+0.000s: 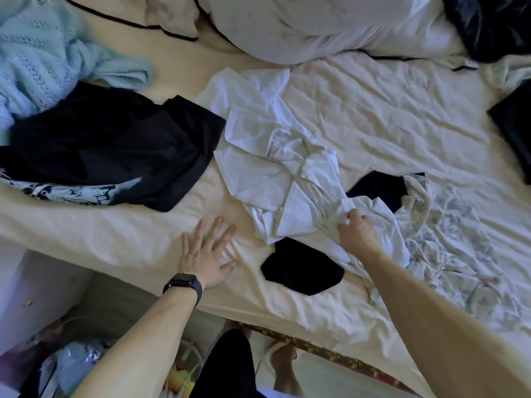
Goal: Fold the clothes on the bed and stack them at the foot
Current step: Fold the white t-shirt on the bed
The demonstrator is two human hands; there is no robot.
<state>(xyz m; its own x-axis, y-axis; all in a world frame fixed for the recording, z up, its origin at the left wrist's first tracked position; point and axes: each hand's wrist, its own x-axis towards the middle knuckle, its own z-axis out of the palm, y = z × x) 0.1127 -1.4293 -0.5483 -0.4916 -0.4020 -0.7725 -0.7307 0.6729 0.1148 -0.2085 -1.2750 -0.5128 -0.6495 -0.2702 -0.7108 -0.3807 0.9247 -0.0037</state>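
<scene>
While your right hand (359, 234) reaches: fingers pinching the crumpled white shirt (267, 168).
Your left hand (207, 251): flat, fingers spread, on the bedsheet (115, 234).

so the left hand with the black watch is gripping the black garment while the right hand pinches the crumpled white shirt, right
Not quite. In the head view the left hand lies flat on the cream bed sheet, holding nothing; the right hand does pinch the crumpled white shirt.
</scene>
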